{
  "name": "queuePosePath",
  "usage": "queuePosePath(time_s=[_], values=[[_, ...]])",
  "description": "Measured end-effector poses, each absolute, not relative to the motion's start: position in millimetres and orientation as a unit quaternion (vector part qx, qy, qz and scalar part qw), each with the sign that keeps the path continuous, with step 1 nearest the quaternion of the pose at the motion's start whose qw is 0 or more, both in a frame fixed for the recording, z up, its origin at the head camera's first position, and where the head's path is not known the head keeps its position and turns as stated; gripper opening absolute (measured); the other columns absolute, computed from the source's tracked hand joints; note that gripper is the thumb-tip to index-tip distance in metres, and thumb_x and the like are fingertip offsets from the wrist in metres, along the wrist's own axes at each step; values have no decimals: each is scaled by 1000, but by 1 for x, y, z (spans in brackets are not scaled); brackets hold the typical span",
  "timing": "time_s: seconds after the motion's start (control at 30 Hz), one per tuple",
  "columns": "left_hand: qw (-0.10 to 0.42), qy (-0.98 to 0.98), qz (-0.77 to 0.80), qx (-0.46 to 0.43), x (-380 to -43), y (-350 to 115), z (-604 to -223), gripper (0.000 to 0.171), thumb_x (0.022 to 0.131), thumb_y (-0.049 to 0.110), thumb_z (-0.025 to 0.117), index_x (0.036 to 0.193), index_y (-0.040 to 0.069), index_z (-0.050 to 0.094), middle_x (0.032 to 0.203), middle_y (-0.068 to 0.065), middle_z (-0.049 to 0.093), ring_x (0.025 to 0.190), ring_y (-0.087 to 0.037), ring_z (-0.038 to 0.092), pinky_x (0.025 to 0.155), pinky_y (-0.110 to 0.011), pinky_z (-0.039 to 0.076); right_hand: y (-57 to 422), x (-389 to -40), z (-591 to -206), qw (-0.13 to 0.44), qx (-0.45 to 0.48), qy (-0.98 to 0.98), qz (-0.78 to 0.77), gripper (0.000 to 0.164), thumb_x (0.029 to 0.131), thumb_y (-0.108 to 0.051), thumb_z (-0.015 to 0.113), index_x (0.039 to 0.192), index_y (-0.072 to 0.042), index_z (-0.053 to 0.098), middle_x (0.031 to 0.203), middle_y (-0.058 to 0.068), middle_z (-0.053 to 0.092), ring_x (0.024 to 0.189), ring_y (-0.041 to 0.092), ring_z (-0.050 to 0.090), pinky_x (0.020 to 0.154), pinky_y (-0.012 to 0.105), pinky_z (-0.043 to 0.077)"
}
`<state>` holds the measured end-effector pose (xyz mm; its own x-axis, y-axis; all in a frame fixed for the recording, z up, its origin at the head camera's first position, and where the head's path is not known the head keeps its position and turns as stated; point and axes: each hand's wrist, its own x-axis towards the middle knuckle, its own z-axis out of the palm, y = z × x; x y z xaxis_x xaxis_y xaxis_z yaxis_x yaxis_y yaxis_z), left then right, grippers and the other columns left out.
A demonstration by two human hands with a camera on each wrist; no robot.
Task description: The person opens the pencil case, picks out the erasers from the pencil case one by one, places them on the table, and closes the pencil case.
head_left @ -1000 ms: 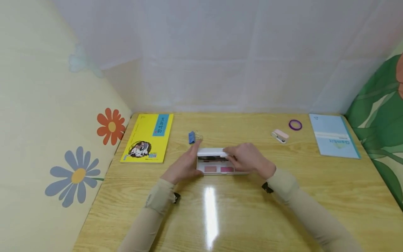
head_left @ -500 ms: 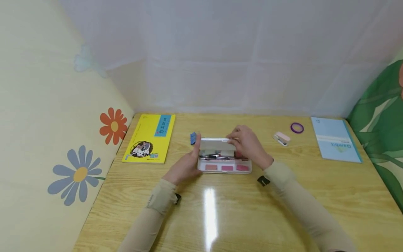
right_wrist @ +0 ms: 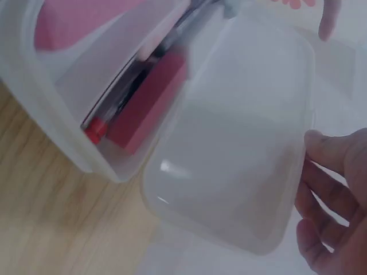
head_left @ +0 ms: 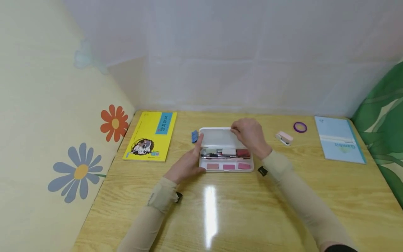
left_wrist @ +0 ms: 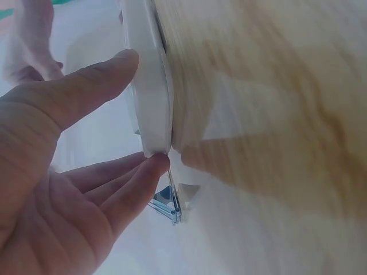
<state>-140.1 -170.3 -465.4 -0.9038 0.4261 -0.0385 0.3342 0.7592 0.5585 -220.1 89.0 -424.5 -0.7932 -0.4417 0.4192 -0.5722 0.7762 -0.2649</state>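
A white pencil case [head_left: 226,171] lies on the wooden table with its lid [head_left: 217,138] swung back. Inside are pens [head_left: 217,156], a dark red block [head_left: 243,153], a white block [head_left: 228,152] and several pink pieces along the front. My left hand [head_left: 186,164] grips the case's left end, thumb at the near corner and fingers at the far one; the left wrist view has them on the case's end wall [left_wrist: 150,109]. With thumb and fingers, my right hand [head_left: 250,134] pinches the far edge of the lid, seen closely on the translucent lid [right_wrist: 235,132] in the right wrist view.
A blue binder clip [head_left: 195,137] is right beside the lid's left side. Farther left lies a yellow book [head_left: 149,136]. To the right are a pink-and-white stapler [head_left: 284,138], a purple ring [head_left: 300,127] and a light blue notebook [head_left: 340,140].
My right hand has moved up and away, swinging the lid from partly closed to leaning back, so the contents show. My left hand has stayed at the case's left end.
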Motion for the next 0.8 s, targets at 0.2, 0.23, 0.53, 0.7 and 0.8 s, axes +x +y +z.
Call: queuePosePath(time_s=[0.2,0.23,0.53,0.7,0.8], values=[[106,937,254,213,-138,-170,-463,97,84,14,83,160,3,23,160,-22,39,144,-38,45,121,-50,39,93,-232,-430,88,263,-941,195,20,94,-1,64,107,-4,79,107,15,78,99,33,72,94,49,59],[104,938,251,217,-138,-171,-463,92,85,14,82,158,1,29,158,-23,41,143,-38,46,121,-50,40,93,-234,-431,70,263,-942,194,25,92,3,61,111,-4,77,111,16,77,102,35,71,95,49,59],[99,938,244,225,-138,-173,-463,83,86,16,82,154,1,37,155,-21,46,140,-37,50,120,-49,42,96,-237,-439,-21,264,-943,201,39,91,6,55,128,-1,67,128,20,70,116,39,66,99,53,57],[114,940,243,213,-139,-173,-465,88,86,18,82,157,2,33,156,-20,45,140,-37,50,120,-49,42,91,-220,-428,60,281,-936,204,39,92,-11,64,131,-4,66,137,18,65,126,41,58,104,62,50],[109,940,240,215,-140,-173,-465,89,86,18,82,157,1,32,154,-21,46,138,-37,52,119,-49,44,80,-207,-423,102,322,-919,203,30,91,-16,70,119,-5,73,119,15,71,109,34,66,93,52,58]])
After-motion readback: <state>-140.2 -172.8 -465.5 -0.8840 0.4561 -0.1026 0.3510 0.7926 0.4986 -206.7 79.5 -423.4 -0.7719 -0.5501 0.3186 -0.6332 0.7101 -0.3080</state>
